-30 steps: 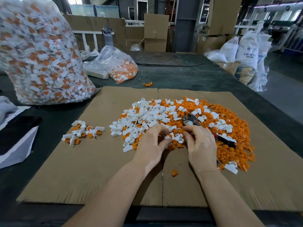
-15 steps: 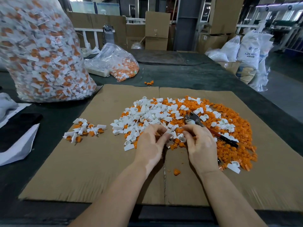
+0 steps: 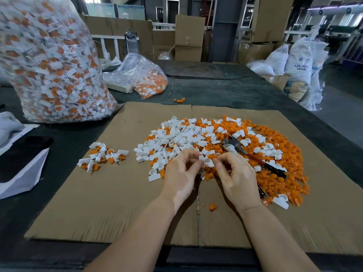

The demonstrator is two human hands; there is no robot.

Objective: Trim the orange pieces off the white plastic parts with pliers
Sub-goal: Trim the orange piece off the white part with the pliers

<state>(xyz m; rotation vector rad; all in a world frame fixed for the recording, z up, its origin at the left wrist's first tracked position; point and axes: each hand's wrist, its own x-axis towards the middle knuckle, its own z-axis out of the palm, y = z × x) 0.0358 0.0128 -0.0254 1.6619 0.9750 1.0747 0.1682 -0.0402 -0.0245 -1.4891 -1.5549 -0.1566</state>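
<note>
Both hands are rising slightly off the heap compared with the two earlier views. The left hand [image 3: 181, 173] and the right hand [image 3: 238, 176], previously pressed down among the loose pieces with fingertips buried, are now holding a single white plastic part [image 3: 207, 161] between them above the pile, its orange piece [image 3: 212, 156] showing at the top edge. The fingertips of the two hands, which were a little apart one second ago, are now meeting at this part. The right thumb is moving forward onto the part. The camera view is also tilting a little downward, so the cardboard sheet [image 3: 117, 193] is sitting lower in the picture.
</note>
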